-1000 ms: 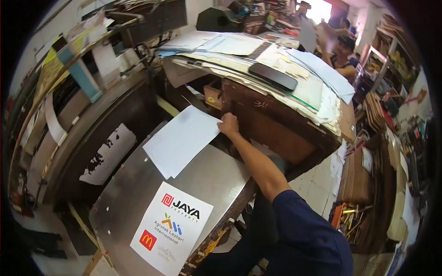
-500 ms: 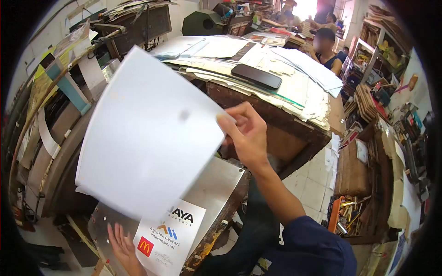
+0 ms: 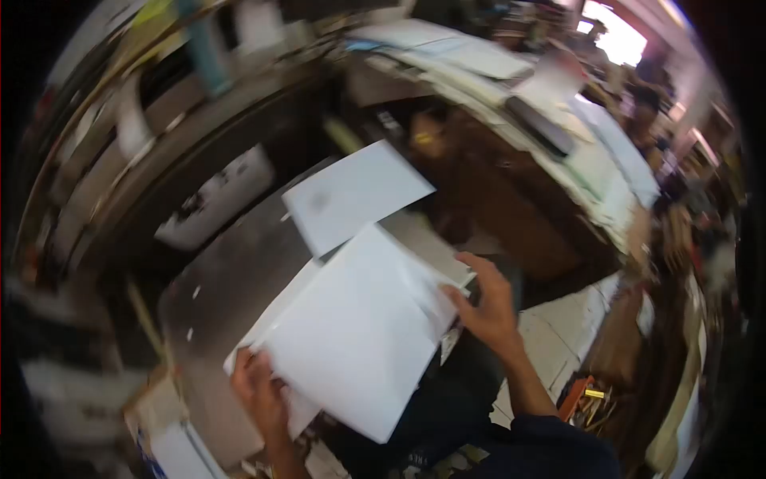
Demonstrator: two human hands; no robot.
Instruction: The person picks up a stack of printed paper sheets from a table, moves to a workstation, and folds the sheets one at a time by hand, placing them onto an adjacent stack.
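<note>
White paper sheets (image 3: 359, 327) lie over the metal plate (image 3: 215, 319) in front of me, the top one bent near its right side. My left hand (image 3: 263, 391) grips their lower left edge with curled fingers. At the right edge, my right hand (image 3: 488, 307) has its thumb on the paper and its index finger stretched beyond the margin. A separate white sheet (image 3: 371, 188) lies just past the stack, at the far end of the plate. No printing shows on the upturned faces.
A desk (image 3: 527, 207) piled with papers stands ahead to the right, with a dark phone (image 3: 538, 125) on top. An orange box (image 3: 573, 397) of tools sits at lower right. Machinery with a curved rim (image 3: 132, 199) is on the left. Motion blurs the background.
The large sheet raised in my right hand is now down. My left hand has come onto the paper's left edge. The sheet with printed logos is out of sight, and the view has shifted.
</note>
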